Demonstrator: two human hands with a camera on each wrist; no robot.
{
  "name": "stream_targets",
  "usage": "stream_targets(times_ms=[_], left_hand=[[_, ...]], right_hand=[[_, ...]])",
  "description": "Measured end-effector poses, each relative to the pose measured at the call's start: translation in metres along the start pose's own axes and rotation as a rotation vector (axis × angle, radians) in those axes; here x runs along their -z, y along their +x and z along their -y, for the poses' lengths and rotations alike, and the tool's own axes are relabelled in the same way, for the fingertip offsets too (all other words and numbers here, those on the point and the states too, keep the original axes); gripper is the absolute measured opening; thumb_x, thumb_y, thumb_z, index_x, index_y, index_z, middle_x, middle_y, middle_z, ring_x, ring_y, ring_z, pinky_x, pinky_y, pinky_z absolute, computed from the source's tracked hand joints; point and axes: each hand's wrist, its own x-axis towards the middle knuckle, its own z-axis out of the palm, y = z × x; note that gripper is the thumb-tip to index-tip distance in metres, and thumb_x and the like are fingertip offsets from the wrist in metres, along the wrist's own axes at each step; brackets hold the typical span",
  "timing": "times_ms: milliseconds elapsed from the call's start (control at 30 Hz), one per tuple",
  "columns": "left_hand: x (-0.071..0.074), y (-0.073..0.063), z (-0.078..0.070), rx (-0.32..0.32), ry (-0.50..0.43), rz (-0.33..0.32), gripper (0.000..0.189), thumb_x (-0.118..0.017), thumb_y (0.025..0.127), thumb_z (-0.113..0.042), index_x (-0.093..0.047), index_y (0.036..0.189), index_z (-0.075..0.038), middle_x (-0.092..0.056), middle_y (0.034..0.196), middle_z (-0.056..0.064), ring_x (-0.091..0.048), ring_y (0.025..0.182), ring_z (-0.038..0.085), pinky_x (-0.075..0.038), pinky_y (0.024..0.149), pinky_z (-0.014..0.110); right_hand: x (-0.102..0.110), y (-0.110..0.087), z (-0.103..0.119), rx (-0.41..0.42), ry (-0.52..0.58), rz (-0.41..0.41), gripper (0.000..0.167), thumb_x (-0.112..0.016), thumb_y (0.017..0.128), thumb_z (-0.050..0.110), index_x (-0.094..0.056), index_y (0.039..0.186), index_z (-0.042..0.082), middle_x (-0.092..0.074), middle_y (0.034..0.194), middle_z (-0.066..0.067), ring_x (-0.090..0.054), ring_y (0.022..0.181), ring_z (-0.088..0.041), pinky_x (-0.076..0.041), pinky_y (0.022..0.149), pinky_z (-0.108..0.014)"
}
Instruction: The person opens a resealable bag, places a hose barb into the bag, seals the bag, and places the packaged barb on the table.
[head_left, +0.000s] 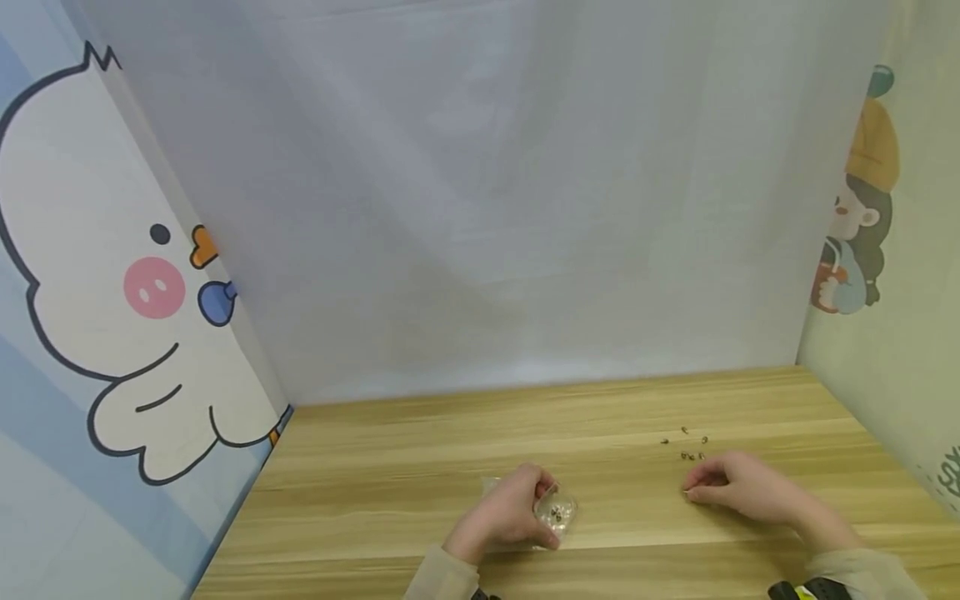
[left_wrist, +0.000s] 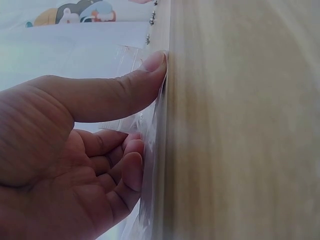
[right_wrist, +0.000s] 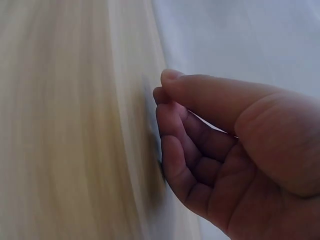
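Observation:
My left hand [head_left: 512, 510] holds a clear plastic bag [head_left: 567, 508] low over the wooden table, thumb on one side and fingers on the other. A few small dark metal pieces [head_left: 556, 515] show inside the bag. In the left wrist view the thin bag film [left_wrist: 147, 200] runs along the fingertips of the left hand [left_wrist: 75, 145]. To the right, my right hand [head_left: 753, 490] pinches with thumb and forefinger just above the table; a tiny piece seems to show at the tips. In the right wrist view, the right hand's [right_wrist: 215, 145] fingertips meet and hide whatever is between them.
Several small dark metal pieces [head_left: 692, 456] lie loosely scattered on the wooden table [head_left: 390, 467], just beyond the right hand. A pale grey curtain [head_left: 480, 208] stands behind the table. Printed panels with a cartoon bird [head_left: 82, 225] and a cartoon figure [head_left: 855, 225] flank it.

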Motion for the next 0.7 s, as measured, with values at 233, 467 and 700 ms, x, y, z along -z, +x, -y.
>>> stream_targets(times_ms=[233,467,700], left_hand=[[0.000,-0.001,-0.002,0.003,-0.028,0.003,0.067,-0.101,0.068,-0.001,-0.063,0.123,0.000,-0.058,0.108,0.001,-0.055,0.095,0.011,-0.052,0.092,0.028],[0.001,-0.001,-0.002,0.010,-0.018,0.003,0.067,-0.101,0.067,-0.002,-0.063,0.123,-0.001,-0.059,0.109,0.001,-0.056,0.096,0.011,-0.052,0.093,0.029],[0.000,-0.001,-0.001,0.000,-0.003,-0.003,0.067,-0.101,0.067,-0.003,-0.063,0.122,-0.001,-0.059,0.108,0.000,-0.055,0.095,0.010,-0.052,0.092,0.029]], right_hand=[[-0.012,0.014,0.011,0.029,-0.003,0.025,0.009,-0.078,0.099,0.023,-0.078,0.103,0.015,-0.075,0.098,0.010,-0.061,0.086,-0.001,-0.051,0.075,-0.027],[-0.026,0.027,0.020,0.057,-0.001,0.036,0.009,-0.079,0.099,0.024,-0.078,0.101,0.015,-0.074,0.095,0.012,-0.061,0.084,-0.001,-0.052,0.074,-0.027],[-0.040,0.039,0.035,0.074,0.021,0.074,0.009,-0.080,0.098,0.024,-0.079,0.101,0.016,-0.074,0.095,0.011,-0.065,0.086,-0.003,-0.054,0.076,-0.027]])
